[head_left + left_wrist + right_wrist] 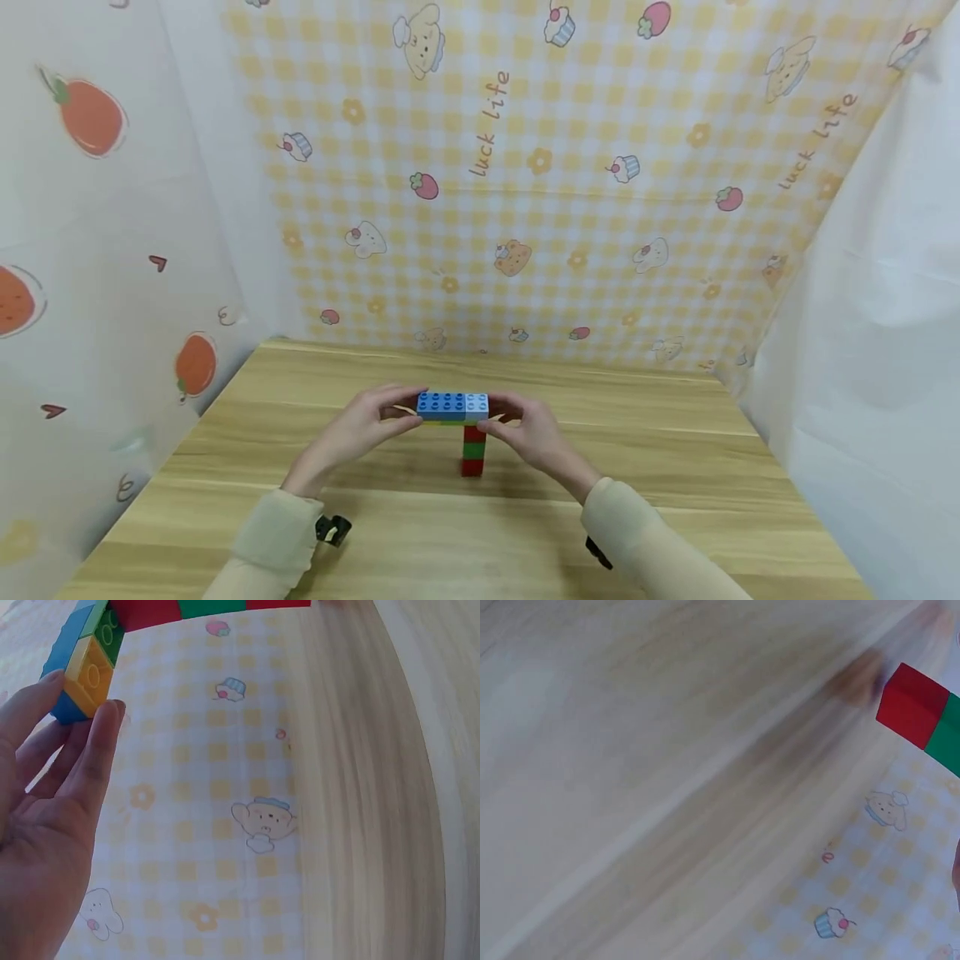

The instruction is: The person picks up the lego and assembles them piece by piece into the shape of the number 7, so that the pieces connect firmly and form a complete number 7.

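Note:
A column of red and green toy building bricks stands upright on the table. Across its top lies a bar, its upper layer a blue brick and a light blue brick. The bar overhangs the column to the left. Under the blue brick, the left wrist view shows a yellow brick and a green brick. My left hand pinches the bar's free left end between thumb and fingers. My right hand pinches its right end, over the column; the right wrist view shows mainly the column's red bottom brick.
The wooden table spreads around the bricks. A yellow checked cloth hangs behind it. White sheets stand at both sides, the left sheet printed with fruit.

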Motion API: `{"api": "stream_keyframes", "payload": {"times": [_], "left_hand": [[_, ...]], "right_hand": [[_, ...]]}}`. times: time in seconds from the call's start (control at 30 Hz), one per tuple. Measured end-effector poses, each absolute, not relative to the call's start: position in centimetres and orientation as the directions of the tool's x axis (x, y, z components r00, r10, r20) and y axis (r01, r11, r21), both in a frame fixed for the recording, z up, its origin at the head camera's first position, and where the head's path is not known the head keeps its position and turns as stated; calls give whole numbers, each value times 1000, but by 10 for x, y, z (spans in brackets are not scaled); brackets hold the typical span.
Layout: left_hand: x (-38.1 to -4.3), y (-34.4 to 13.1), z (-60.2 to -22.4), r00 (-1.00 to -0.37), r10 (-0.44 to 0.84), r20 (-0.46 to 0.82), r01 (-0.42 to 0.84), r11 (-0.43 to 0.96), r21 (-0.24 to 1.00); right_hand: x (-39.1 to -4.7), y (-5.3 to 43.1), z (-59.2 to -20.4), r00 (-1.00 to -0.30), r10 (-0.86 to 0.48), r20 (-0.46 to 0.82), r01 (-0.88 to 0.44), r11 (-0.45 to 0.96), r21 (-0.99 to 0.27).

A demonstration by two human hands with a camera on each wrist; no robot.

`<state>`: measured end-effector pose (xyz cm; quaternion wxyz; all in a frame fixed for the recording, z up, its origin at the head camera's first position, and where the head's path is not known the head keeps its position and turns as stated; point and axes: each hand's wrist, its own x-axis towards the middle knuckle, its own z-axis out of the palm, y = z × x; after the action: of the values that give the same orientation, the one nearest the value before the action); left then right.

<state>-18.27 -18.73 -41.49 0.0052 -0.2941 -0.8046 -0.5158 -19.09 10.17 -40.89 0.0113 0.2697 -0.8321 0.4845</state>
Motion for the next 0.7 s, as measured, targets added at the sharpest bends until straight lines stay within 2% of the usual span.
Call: {"api": "stream_keyframes", "payload": {"times": [0.27,0.47,0.7], "left_hand": [[-181,-170,-406,-885,382,268,387,281,878],[-188,-156,-402,-908,351,229,334,273,902],[-207,-143,-401,-912,364,190,257,146,955]], "right_hand": [[-188,120,-390,-869,-434,235,-420,398,-816],[-192,131,-384,-915,-380,137,-280,352,-893],[-197,136,-387,-953,-299,52,-143,291,-946]]}}
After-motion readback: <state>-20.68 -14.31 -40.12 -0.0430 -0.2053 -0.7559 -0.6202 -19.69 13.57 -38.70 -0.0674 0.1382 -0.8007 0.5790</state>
